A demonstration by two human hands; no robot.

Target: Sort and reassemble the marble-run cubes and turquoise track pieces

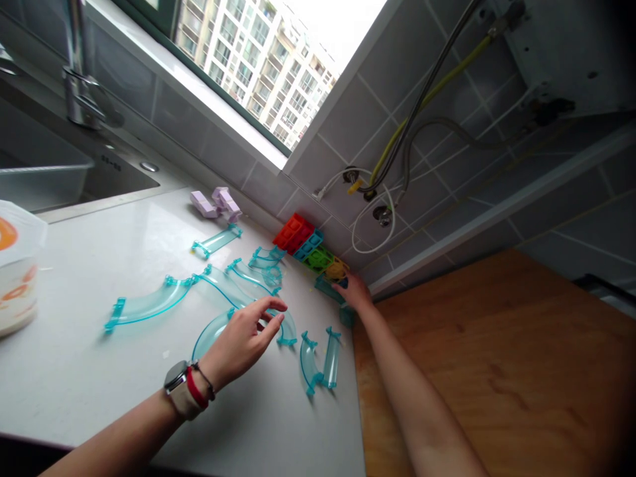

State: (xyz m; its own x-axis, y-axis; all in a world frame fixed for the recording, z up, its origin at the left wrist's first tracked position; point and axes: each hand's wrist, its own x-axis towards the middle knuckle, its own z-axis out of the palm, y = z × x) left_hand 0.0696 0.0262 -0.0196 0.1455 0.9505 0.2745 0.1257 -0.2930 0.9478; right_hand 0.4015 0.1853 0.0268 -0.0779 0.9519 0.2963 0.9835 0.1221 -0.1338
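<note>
My left hand (247,336), with a watch and bands at its wrist, is over the countertop with thumb and fingers apart and nothing held. Below and around it lie clear teal track pieces, among them a long curved piece (152,306) and a bent piece (211,333). My right hand (356,293) reaches to the near end of a row of blocks by the wall. Its thumb and fingers close round a small blue block (342,283), mostly hidden, beside the yellow block (336,269). Green (318,258), light blue (309,244) and red blocks (294,231) continue the row.
Pale purple pieces (227,204) lie near the wall. A short curved track (309,364) and a straight one (331,358) are near the counter's right edge. A sink (144,183) and a plastic tub (20,278) are at left, a wooden board (497,371) at right.
</note>
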